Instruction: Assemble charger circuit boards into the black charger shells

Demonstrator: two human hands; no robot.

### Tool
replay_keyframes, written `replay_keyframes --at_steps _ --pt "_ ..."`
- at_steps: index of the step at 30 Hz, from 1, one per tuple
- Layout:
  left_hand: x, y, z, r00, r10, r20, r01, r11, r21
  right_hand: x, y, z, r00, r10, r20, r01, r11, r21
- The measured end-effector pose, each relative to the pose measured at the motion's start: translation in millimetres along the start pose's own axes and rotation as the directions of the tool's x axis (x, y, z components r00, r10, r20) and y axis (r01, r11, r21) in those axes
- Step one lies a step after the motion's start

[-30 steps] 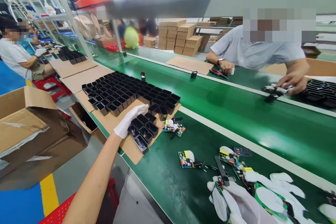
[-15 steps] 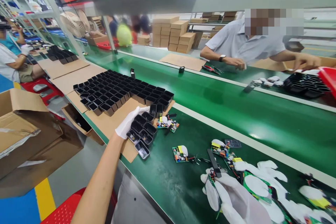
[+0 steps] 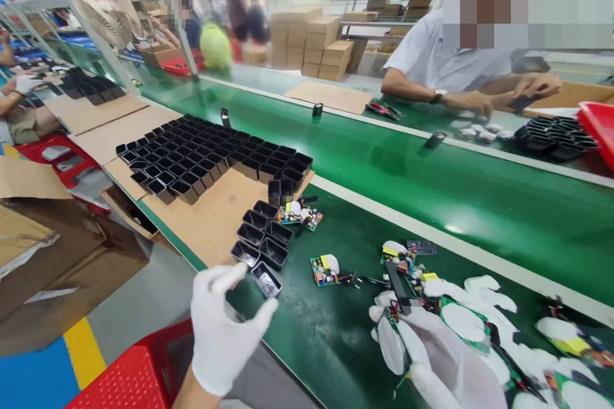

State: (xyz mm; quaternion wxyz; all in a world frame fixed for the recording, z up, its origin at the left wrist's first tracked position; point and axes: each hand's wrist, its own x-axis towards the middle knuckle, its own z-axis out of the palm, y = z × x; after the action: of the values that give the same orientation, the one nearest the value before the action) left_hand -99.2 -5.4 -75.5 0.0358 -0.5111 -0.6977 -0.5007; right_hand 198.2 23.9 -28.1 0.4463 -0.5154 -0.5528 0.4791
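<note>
My left hand (image 3: 225,326), in a white glove, is open with thumb and fingers apart, just before the nearest small black plastic case (image 3: 267,281). Several more open-topped black cases (image 3: 259,234) stand grouped right behind it. In my right hand (image 3: 441,358), also gloved, is a circuit board (image 3: 392,340) with a white oval pad; the fingers partly hide it. A black strip-like part (image 3: 398,286) rises by those fingertips; whether it is joined to the board I cannot tell. Another circuit board (image 3: 329,270) with a yellow component lies between my hands.
Many black cases (image 3: 192,160) stand in rows on cardboard (image 3: 206,220) at the left. Boards with white pads (image 3: 480,326) are heaped at the right. Across the green belt (image 3: 384,140) a person's hands (image 3: 532,86) work near a red tray (image 3: 597,131). A red stool (image 3: 129,370) is below left.
My left hand has drawn back from the side of the grouped cases toward me and opened near the closest one. My right hand keeps the board. The person opposite has brought both hands closer together.
</note>
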Motion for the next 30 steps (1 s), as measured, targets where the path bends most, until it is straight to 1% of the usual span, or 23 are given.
replay_keyframes --at_steps 1,3,5,6,7,9,10,11,12,13,14,15,17,19,20,22,24,26,27,28,29,30 --pt "-10.5 4.2 -0.2 0.998 0.058 0.039 -0.061 0.995 0.08 -0.4 -1.1 3.0 1.0 -0.02 -0.005 0.02 1.0 0.008" --pt "-22.7 11.5 3.7 0.989 0.122 0.087 -0.133 0.983 0.128 -0.9 -5.2 10.5 0.998 -0.059 -0.015 0.06 0.998 0.026" --pt "-27.6 17.8 9.5 0.972 0.182 0.15 -0.192 0.98 0.053 -1.2 -10.6 16.9 0.996 -0.084 0.007 0.083 0.996 0.036" --pt "-29.2 21.1 12.0 0.949 0.228 0.219 -0.229 0.973 -0.024 -1.6 -13.3 18.4 0.996 -0.088 0.028 0.087 0.996 0.033" --pt "-30.8 24.8 14.0 0.909 0.283 0.307 -0.259 0.959 -0.117 -2.2 -15.7 18.2 0.995 -0.087 0.053 0.086 0.996 0.024" --pt "-34.1 33.6 16.7 0.797 0.377 0.471 -0.273 0.922 -0.275 -4.4 -19.8 12.3 0.992 -0.078 0.096 0.079 0.997 -0.005" --pt "-35.4 38.5 17.6 0.746 0.396 0.535 -0.261 0.914 -0.311 -5.8 -21.2 7.0 0.991 -0.077 0.109 0.081 0.996 -0.024" --pt "-36.4 43.8 18.6 0.706 0.396 0.588 -0.246 0.915 -0.321 -7.4 -22.0 0.7 0.988 -0.082 0.128 0.09 0.995 -0.053" --pt "-36.9 49.2 19.6 0.68 0.383 0.624 -0.231 0.921 -0.314 -9.0 -22.1 -5.8 0.985 -0.098 0.145 0.112 0.989 -0.095" --pt "-37.1 54.9 20.8 0.668 0.365 0.649 -0.21 0.929 -0.306 -10.6 -21.4 -11.8 0.981 -0.115 0.158 0.139 0.979 -0.151" --pt "-37.3 60.8 22.4 0.665 0.335 0.668 -0.175 0.939 -0.296 -12.1 -19.7 -16.5 0.977 -0.135 0.167 0.17 0.962 -0.213" --pt "-37.9 67.0 24.3 0.673 0.289 0.681 -0.127 0.952 -0.278 -13.5 -17.2 -19.5 0.973 -0.151 0.172 0.194 0.944 -0.268" --pt "-41.6 80.1 29.3 0.716 0.142 0.683 -0.011 0.981 -0.193 -16.0 -11.0 -19.4 0.974 -0.156 0.167 0.201 0.931 -0.305" --pt "-48.9 93.3 35.7 0.76 -0.003 0.65 0.073 0.994 -0.081 -17.6 -6.1 -13.1 0.979 -0.134 0.151 0.17 0.951 -0.258" --pt "-53.2 99.3 39.1 0.781 -0.044 0.623 0.084 0.996 -0.036 -17.8 -5.0 -9.1 0.982 -0.125 0.141 0.155 0.961 -0.228" --pt "-60.8 108.8 45.8 0.809 -0.068 0.584 0.074 0.997 0.013 -17.3 -5.8 -2.5 0.987 -0.113 0.118 0.134 0.974 -0.183" --pt "-64.3 113.3 51.1 0.813 -0.06 0.578 0.072 0.997 0.003 -16.3 -8.4 0.1 0.99 -0.096 0.102 0.109 0.984 -0.14" --pt "-62.1 110.9 53.6 0.799 -0.01 0.601 0.095 0.989 -0.109 -16.2 -9.5 -1.3 0.995 -0.054 0.088 0.061 0.995 -0.082" --pt "-59.1 106.9 53.4 0.792 0.047 0.609 0.099 0.974 -0.204 -16.8 -8.6 -2.9 0.996 -0.028 0.088 0.033 0.998 -0.049" --pt "-55.1 101.1 52.0 0.787 0.133 0.602 0.082 0.945 -0.316 -18.1 -6.7 -4.6 0.996 -0.003 0.086 0.004 1.0 -0.016" --pt "-50.6 94.0 49.4 0.772 0.23 0.592 0.053 0.905 -0.421 -20.1 -4.2 -6.1 0.997 0.022 0.078 -0.024 0.999 0.026" --pt "-46.2 86.3 45.6 0.745 0.326 0.582 0.022 0.86 -0.51 -22.6 -1.4 -6.9 0.996 0.05 0.075 -0.055 0.996 0.073"
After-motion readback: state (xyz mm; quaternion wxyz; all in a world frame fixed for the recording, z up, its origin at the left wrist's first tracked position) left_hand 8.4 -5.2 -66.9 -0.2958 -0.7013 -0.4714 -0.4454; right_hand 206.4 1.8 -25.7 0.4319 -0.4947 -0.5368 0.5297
